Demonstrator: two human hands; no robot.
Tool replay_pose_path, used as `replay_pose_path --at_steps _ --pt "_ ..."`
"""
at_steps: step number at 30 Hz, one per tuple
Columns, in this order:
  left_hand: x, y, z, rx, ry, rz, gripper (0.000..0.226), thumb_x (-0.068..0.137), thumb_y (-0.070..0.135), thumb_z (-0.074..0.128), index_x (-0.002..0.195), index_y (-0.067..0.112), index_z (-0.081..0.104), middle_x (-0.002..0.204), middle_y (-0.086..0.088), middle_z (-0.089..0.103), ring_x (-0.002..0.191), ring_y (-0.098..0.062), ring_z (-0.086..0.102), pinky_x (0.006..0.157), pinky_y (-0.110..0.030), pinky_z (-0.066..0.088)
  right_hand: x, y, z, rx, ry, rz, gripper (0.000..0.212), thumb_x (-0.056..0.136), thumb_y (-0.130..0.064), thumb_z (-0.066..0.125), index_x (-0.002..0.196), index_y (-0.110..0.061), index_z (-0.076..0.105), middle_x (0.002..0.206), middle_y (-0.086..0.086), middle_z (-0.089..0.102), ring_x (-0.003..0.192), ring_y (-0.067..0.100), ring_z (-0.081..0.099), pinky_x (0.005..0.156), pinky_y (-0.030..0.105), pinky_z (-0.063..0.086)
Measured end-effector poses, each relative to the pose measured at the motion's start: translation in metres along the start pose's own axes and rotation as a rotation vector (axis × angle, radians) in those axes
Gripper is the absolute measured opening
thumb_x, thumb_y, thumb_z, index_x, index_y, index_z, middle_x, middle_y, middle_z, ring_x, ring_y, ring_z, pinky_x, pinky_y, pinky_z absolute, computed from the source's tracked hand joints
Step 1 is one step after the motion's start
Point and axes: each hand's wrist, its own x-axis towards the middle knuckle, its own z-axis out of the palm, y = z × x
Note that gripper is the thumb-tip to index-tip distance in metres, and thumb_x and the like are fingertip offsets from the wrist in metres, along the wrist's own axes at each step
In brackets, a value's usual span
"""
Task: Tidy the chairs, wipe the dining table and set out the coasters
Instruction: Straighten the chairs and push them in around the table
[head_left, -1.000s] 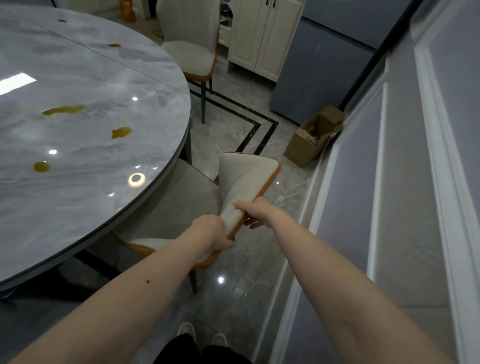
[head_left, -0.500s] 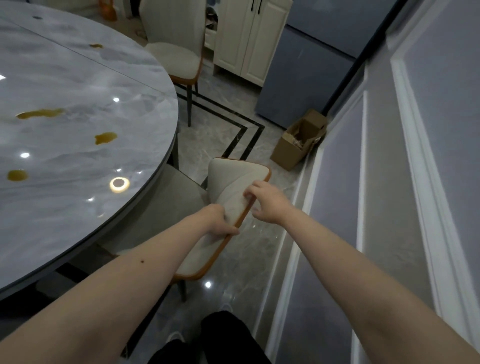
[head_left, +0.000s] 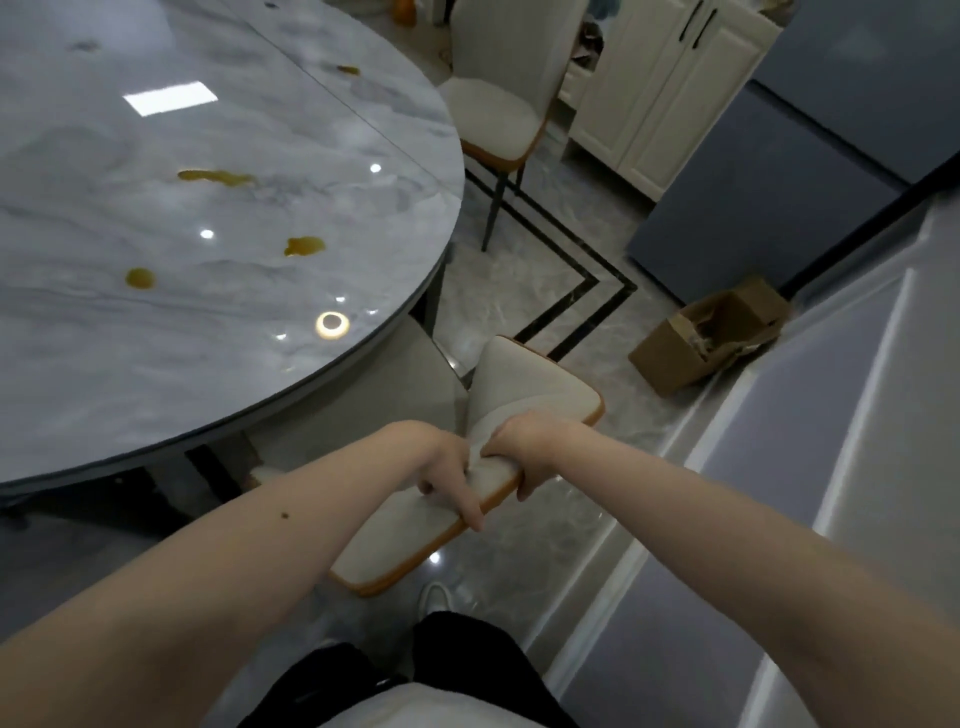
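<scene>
A cream chair with an orange rim (head_left: 535, 382) stands at the near right edge of the round grey marble table (head_left: 218, 291), its seat partly under the tabletop. My left hand (head_left: 447, 467) and my right hand (head_left: 524, 447) both grip the top of its backrest, side by side, fingers curled over the edge. Several yellow-brown spills (head_left: 304, 245) lie on the tabletop. A second cream chair (head_left: 498, 119) stands at the table's far right side, pulled out a little.
An open cardboard box (head_left: 711, 338) lies on the floor by the grey wall at the right. Cream cabinets (head_left: 660, 83) and a blue-grey appliance (head_left: 769, 192) stand at the back. My legs and one shoe (head_left: 434, 597) show below the chair.
My right hand has closed round the backrest top beside my left hand. The view has shifted, so the table and chair sit further right and lower in frame.
</scene>
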Motion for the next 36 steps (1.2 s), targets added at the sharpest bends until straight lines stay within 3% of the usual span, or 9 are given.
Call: replay_pose_path --at_steps 6,10,14,17,21,27,36 --pt "-0.008 -0.004 0.007 -0.067 0.029 0.005 0.115 0.042 0.081 0.066 0.136 0.017 0.049 0.11 0.004 0.059 0.096 -0.018 0.062 0.093 -0.037 0.051 -0.003 0.004 -0.005 0.008 -0.058 -0.114 0.064 0.081 -0.039 0.07 0.138 -0.026 0.045 0.129 -0.002 0.057 0.119 0.021 0.052 0.099 0.035 0.042" --pt "-0.014 -0.007 0.012 -0.082 0.085 -0.002 0.099 0.059 0.078 0.064 0.136 0.017 0.049 0.116 0.004 0.055 0.105 -0.019 0.056 0.098 -0.036 0.046 -0.006 0.002 -0.01 -0.001 -0.097 -0.097 0.066 0.083 -0.037 0.069 0.141 -0.025 0.041 0.135 0.0 0.053 0.124 0.022 0.049 0.102 0.037 0.04" --pt "-0.022 -0.007 0.029 -0.134 0.153 -0.024 0.091 0.069 0.075 0.057 0.138 0.016 0.046 0.119 0.001 0.053 0.103 -0.019 0.051 0.097 -0.037 0.044 -0.006 -0.002 -0.006 0.008 -0.081 -0.068 0.062 0.083 -0.034 0.069 0.139 -0.026 0.044 0.133 -0.001 0.055 0.121 0.022 0.051 0.101 0.037 0.041" --pt "-0.028 -0.001 0.045 -0.196 0.21 -0.08 0.079 0.078 0.067 0.055 0.134 0.012 0.047 0.121 -0.005 0.056 0.105 -0.023 0.055 0.094 -0.036 0.046 -0.006 -0.008 0.001 -0.022 0.019 -0.025 0.057 0.079 -0.034 0.073 0.131 -0.024 0.052 0.122 0.001 0.06 0.111 0.022 0.057 0.096 0.038 0.045" --pt "-0.043 -0.005 0.065 -0.073 0.286 -0.153 0.068 0.08 0.051 0.062 0.131 0.009 0.049 0.126 -0.009 0.056 0.11 -0.027 0.056 0.091 -0.032 0.047 -0.005 -0.015 0.017 0.008 0.143 0.033 0.05 0.074 -0.031 0.078 0.118 -0.016 0.059 0.116 0.007 0.063 0.108 0.027 0.058 0.096 0.04 0.045" --pt "-0.054 -0.027 0.091 -0.052 0.282 -0.226 0.074 0.078 0.049 0.061 0.138 0.011 0.039 0.13 -0.011 0.053 0.113 -0.028 0.054 0.096 -0.037 0.046 -0.007 -0.017 0.026 -0.105 0.264 0.0 0.035 0.092 -0.014 0.053 0.126 -0.019 0.051 0.125 0.006 0.059 0.115 0.026 0.053 0.102 0.038 0.037" --pt "-0.053 -0.035 0.073 -0.028 0.356 -0.282 0.054 0.083 0.045 0.054 0.122 0.009 0.055 0.116 -0.009 0.061 0.103 -0.026 0.06 0.087 -0.033 0.049 0.01 -0.005 0.0 -0.176 0.313 -0.026 0.038 0.091 -0.01 0.053 0.128 -0.019 0.05 0.12 0.004 0.061 0.109 0.025 0.058 0.095 0.037 0.045"
